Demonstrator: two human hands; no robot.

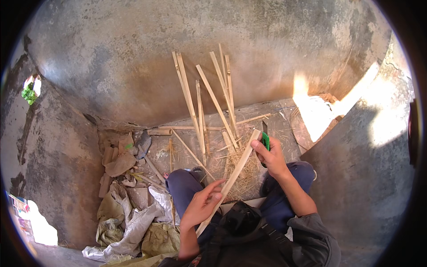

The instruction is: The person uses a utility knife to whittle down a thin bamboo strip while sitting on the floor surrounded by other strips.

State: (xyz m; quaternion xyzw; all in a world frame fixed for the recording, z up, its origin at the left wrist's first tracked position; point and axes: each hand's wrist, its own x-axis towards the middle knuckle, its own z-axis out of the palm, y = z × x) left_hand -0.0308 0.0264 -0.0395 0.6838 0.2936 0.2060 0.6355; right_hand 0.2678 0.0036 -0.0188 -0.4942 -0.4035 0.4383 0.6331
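My right hand (272,156) is closed around a green-handled utility knife (265,140), its dark blade pointing up. The right thumb presses against the upper end of a pale bamboo strip (238,171). This strip slants down across my lap, between my knees. My left hand (202,205) lies along its lower part with fingers loosely stretched out, fingertips touching or very near the edge; the thumb is hidden. Thin bamboo shavings (247,171) are heaped on the ground below the strip, between my legs.
Several bamboo strips (187,91) lean against the curved concrete wall (133,53) ahead. Short bamboo pieces (159,132) lie on the floor by its foot. Crumpled sacks (129,229) and debris (122,162) are piled to my left. Another concrete wall (356,178) rises on my right.
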